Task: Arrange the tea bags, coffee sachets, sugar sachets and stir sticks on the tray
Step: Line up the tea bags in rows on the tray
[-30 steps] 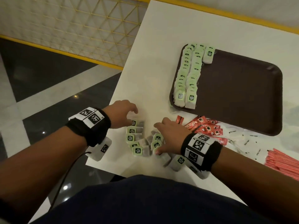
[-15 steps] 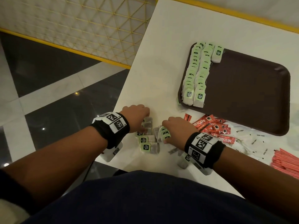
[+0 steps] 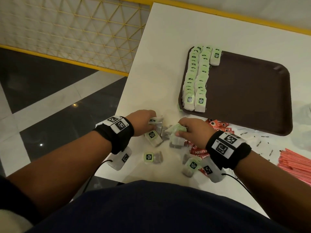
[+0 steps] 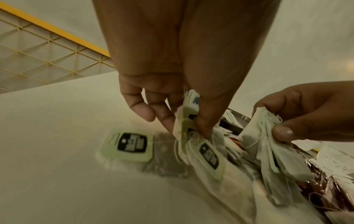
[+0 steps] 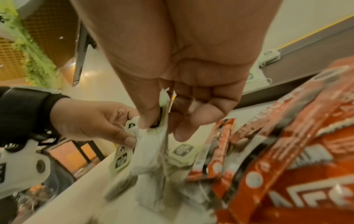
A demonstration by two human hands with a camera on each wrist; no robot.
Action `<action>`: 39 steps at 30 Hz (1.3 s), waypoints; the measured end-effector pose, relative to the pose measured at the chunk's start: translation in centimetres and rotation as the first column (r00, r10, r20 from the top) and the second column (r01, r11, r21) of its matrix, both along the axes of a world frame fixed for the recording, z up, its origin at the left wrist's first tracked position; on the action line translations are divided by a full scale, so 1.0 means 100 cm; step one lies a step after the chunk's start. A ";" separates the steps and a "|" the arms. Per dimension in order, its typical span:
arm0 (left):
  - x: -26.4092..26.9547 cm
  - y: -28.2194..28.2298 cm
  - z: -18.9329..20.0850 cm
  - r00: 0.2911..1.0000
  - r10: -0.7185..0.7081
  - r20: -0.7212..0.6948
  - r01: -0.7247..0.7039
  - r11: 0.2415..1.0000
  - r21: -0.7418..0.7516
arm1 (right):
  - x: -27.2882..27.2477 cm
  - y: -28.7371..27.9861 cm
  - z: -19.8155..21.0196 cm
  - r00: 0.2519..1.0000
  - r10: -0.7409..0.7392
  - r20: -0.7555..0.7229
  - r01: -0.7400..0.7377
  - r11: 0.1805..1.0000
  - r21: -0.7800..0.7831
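Note:
Green-tagged tea bags lie loose near the table's front edge; one tea bag lies alone and another tea bag lies by my right wrist. My left hand pinches a small bunch of tea bags between thumb and fingers. My right hand grips its own stack of tea bags just above the table. The brown tray holds two rows of tea bags along its left side. Red coffee sachets, white sugar sachets and red stir sticks lie on the table right of my hands.
The white table ends just left of my left hand, with dark floor below. A yellow-framed lattice wall stands at the far left. Most of the tray's right part is bare.
Both hands closed in on the loose tea bags and gathered them; each now lifts a bunch off the table. Fewer bags lie scattered between them.

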State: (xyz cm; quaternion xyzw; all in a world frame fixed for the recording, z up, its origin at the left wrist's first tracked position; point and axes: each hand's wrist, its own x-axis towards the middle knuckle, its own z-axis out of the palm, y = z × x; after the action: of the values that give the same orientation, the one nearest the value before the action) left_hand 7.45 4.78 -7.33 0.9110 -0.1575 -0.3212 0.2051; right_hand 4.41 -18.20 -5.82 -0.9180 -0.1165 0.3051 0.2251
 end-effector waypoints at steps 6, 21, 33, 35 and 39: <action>0.019 -0.002 0.012 0.998 0.015 0.068 -0.008 0.995 -0.100 | 0.009 -0.018 0.004 0.980 -0.193 -0.043 0.198 0.958 0.206; 0.064 -0.072 0.047 0.966 0.195 -0.171 -0.257 0.795 -0.550 | 0.055 -0.051 0.049 0.918 -0.341 -0.202 0.396 0.779 0.486; 0.093 -0.127 0.042 0.628 0.135 -0.766 -0.760 0.317 -0.567 | 0.108 -0.082 0.043 0.851 -0.525 0.006 0.462 0.754 0.467; 0.096 -0.135 0.043 0.664 0.140 -0.734 -0.729 0.338 -0.595 | 0.115 -0.086 0.042 0.843 -0.538 0.025 0.465 0.751 0.469; 0.105 -0.146 0.037 0.746 0.176 -0.642 -0.647 0.419 -0.637 | 0.127 -0.095 0.041 0.802 -0.597 0.019 0.508 0.698 0.505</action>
State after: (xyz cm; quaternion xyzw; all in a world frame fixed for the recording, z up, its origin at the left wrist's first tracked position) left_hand 17.98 -9.83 -3.64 0.5965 0.0047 -0.3576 0.7186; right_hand 17.10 -27.72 -1.75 -0.8493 0.0744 0.1001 0.5129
